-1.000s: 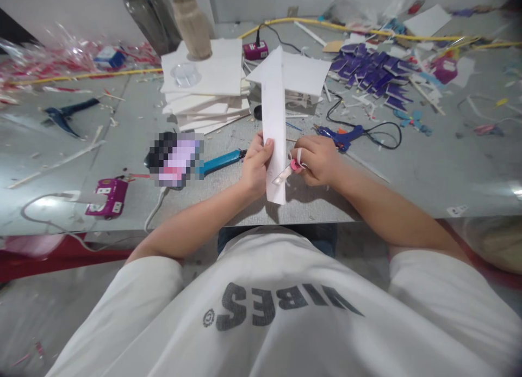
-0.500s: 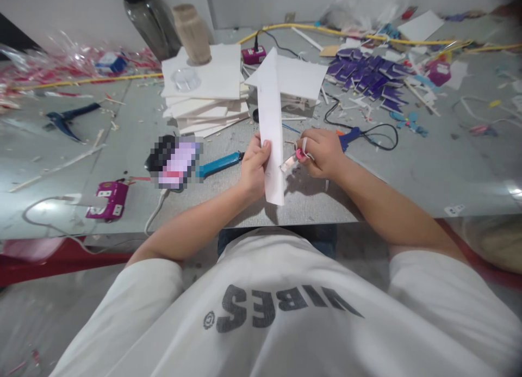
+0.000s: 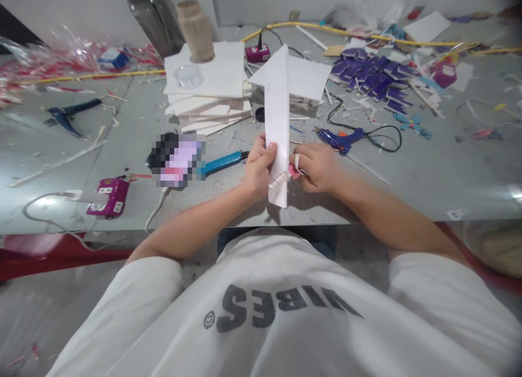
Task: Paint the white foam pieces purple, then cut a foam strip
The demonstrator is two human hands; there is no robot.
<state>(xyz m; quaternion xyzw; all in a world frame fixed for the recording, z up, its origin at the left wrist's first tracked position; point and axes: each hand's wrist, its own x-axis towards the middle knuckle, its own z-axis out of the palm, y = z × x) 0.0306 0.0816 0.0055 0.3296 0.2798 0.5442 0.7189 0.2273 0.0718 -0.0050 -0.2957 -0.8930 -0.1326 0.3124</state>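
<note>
In my left hand (image 3: 260, 167) is a long white board strip (image 3: 277, 110), held on edge with the thumb on its near face. My right hand (image 3: 314, 167) is closed on a small pink tool with a pale, flat, blade-like end (image 3: 280, 179); its exact kind is unclear. That flat end lies across the lower part of the strip. A white band circles one finger of my right hand. Beyond this hand rests a blue glue gun (image 3: 340, 140) with its black cord. Left of my left hand lies a blue cutter-like tool (image 3: 222, 164).
Stacked white boards (image 3: 207, 105) carry a wooden vase-shaped piece (image 3: 196, 31). Behind the strip are more white sheets (image 3: 310, 76). Purple pieces (image 3: 369, 75) are heaped at the back right. A phone (image 3: 175, 159) and a magenta power adapter (image 3: 108, 197) sit left, near the table edge.
My right hand has moved left and slightly down, bringing the pink tool's flat end across the strip. The view has shifted slightly, and more of the glue gun shows.
</note>
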